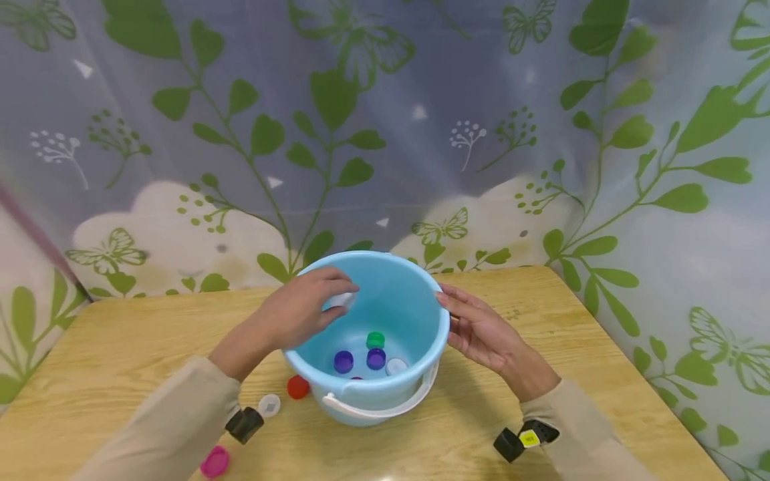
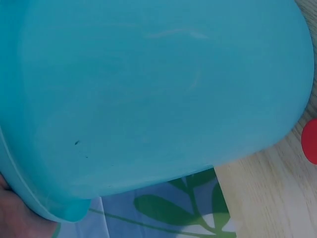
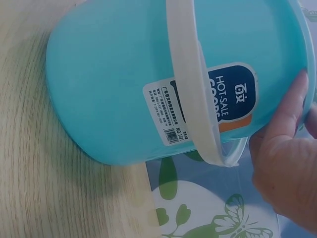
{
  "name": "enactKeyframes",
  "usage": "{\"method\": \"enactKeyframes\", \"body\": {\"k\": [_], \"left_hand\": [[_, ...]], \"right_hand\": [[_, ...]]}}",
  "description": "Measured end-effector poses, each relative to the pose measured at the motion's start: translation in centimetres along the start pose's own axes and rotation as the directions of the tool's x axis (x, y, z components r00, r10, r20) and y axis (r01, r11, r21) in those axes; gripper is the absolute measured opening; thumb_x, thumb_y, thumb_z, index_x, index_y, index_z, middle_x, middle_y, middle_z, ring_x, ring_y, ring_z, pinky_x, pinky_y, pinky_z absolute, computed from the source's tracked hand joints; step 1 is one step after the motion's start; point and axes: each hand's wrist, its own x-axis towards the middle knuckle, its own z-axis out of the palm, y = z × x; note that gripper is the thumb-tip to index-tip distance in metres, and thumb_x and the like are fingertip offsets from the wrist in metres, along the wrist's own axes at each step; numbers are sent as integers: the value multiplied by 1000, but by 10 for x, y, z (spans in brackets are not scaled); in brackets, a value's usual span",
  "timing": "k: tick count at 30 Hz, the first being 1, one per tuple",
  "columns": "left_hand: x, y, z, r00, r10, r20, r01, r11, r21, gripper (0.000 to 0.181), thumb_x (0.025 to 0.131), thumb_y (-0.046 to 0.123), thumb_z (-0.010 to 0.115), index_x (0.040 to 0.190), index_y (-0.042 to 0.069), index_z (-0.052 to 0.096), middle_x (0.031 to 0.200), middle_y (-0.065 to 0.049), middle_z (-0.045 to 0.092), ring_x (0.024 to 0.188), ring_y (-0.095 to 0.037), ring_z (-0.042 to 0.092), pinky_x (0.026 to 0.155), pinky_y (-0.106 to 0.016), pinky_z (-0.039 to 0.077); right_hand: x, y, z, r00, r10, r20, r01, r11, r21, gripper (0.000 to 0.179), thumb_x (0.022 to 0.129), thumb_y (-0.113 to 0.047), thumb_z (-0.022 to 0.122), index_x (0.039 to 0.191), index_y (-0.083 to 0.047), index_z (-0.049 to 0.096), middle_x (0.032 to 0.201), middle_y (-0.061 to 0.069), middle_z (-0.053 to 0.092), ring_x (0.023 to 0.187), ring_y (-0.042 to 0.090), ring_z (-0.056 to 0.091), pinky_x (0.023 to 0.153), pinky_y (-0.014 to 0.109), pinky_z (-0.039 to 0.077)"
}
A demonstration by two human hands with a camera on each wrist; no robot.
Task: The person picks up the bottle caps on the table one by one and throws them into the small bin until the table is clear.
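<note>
The left hand (image 1: 309, 300) is pinching a white cap (image 1: 343, 300) between thumb and fingers, and the cap is hanging over the mouth of the light-blue plastic bucket (image 1: 368, 394), just inside the rim on the left. Over on the other side, the right hand (image 1: 481, 327) is gripping the bucket's rim, one digit lying along the outer wall under the lip while others are reaching over the edge.

Down in the bucket, a green bottle cap (image 1: 375, 341) is sitting behind two purple bottle caps (image 1: 343, 362), with a white disc-like cap (image 1: 396, 367) lying to their right; a reddish sliver is peeking above the near rim, too hidden to name.

Outside, a red cap (image 1: 297, 387) is resting just beside the bucket's left side, a white round cap (image 1: 269, 405) is lying near it, and a pink cap (image 1: 214, 461) is sitting closer to the person. The bucket is standing upright on the wood-grain table (image 1: 150, 354), its white handle (image 1: 385, 415) drooping across the near side, and stickers (image 3: 233, 94) are showing on its wall. Behind, a leaf-and-butterfly curtain (image 1: 391, 160) is hanging.
</note>
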Motion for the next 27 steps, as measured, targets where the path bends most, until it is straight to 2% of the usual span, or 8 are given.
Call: {"method": "enactKeyframes", "body": {"k": [6,13,19,23,25,27], "left_hand": [[2,3,-1,999,-37,-2,37,999,5,34,89,19,69,121,8,64,117,-6,60,107,-23,57,91,-42,51],[-1,3,0,995,-99,-12,99,995,9,40,90,23,68,127,10,61,128,-8,56,117,-27,53,94,-46,48],[-2,1,0,992,-97,-75,91,993,-76,37,92,19,64,127,9,60,127,-6,56,100,-24,63,85,-40,54],[-4,0,0,989,-86,-123,72,990,-118,33,92,15,63,125,10,62,125,-4,58,106,-24,59,88,-41,52],[-5,0,0,982,-89,-166,65,988,-143,32,92,14,62,124,11,63,123,-4,58,108,-24,57,87,-41,52],[-6,-1,1,967,-102,-234,65,984,-164,30,92,13,62,122,11,64,120,-3,59,109,-23,56,87,-41,52]], "right_hand": [[-1,-2,-1,1000,-11,8,11,1000,9,34,102,-12,45,136,-7,45,112,11,53,89,16,63,76,27,56],[1,1,-1,1000,-10,24,9,999,36,27,102,-12,45,128,-9,53,108,10,57,88,16,64,76,28,57],[1,0,0,1000,-11,21,11,1000,25,29,102,-12,47,130,-9,52,109,10,56,89,16,64,79,28,56],[2,0,0,1000,-10,11,10,1000,27,29,102,-11,46,130,-8,52,109,10,56,89,16,64,79,29,56],[2,0,0,1000,-8,6,7,1000,26,29,102,-12,46,130,-8,52,110,10,56,89,17,64,79,29,56],[1,0,0,1000,-1,0,1,1000,19,30,102,-12,46,131,-8,51,110,10,56,90,17,64,78,29,56]]}}
